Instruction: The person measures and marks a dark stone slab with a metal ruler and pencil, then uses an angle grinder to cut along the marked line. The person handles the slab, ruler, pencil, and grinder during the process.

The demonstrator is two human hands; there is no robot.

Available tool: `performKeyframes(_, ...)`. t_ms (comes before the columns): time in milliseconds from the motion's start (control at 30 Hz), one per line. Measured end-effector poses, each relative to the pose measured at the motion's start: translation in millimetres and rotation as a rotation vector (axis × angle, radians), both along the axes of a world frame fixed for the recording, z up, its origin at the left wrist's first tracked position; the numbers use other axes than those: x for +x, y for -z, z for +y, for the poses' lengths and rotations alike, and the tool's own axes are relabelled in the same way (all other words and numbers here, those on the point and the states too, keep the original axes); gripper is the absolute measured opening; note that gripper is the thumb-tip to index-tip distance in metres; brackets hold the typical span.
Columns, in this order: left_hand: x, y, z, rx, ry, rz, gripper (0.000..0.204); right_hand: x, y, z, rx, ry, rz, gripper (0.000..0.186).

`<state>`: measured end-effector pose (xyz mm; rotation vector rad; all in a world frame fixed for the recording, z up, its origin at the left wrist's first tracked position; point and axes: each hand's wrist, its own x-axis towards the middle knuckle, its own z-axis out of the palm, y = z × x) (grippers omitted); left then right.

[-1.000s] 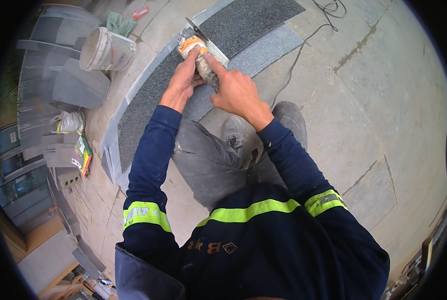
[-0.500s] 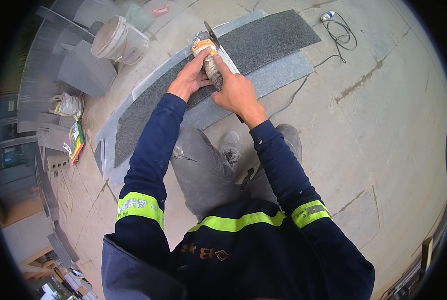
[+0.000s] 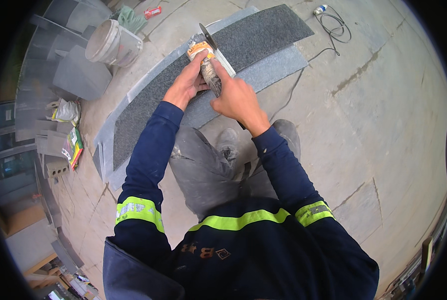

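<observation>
Both hands are closed round an angle grinder [image 3: 211, 74], a worn grey and orange body with a thin disc at its far end. My left hand [image 3: 186, 82] wraps its left side near the head, and my right hand [image 3: 239, 97] grips it from the right, index finger stretched along the body. The tool is over a long curved dark grey stone slab [image 3: 266, 32] whose surface is speckled. Under that slab lies a lighter grey slab [image 3: 278, 67], showing along both long edges. Whether the disc touches the stone I cannot tell.
A white bucket [image 3: 128, 47] with a lid stands at the far left, beside grey stone blocks [image 3: 83, 72] and bags [image 3: 73, 147]. A coiled cable with a blue plug [image 3: 321, 9] lies at the far right, its lead running toward my feet. My shoes are close to the slabs.
The whole view has shifted slightly. Dust haze near the bucket has thinned. Both hands keep their hold on the angle grinder, at about the same place over the slab.
</observation>
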<state>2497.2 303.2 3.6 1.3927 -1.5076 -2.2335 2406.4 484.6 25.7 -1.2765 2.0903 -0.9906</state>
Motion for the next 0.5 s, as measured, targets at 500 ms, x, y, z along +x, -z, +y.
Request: performKeyframes(500, 0.1, 5.7, -4.4, -0.018, -0.026, -0.016, 0.054, 1.8, 4.6, -6.0, 0.031, -0.003, 0.03, 0.108)
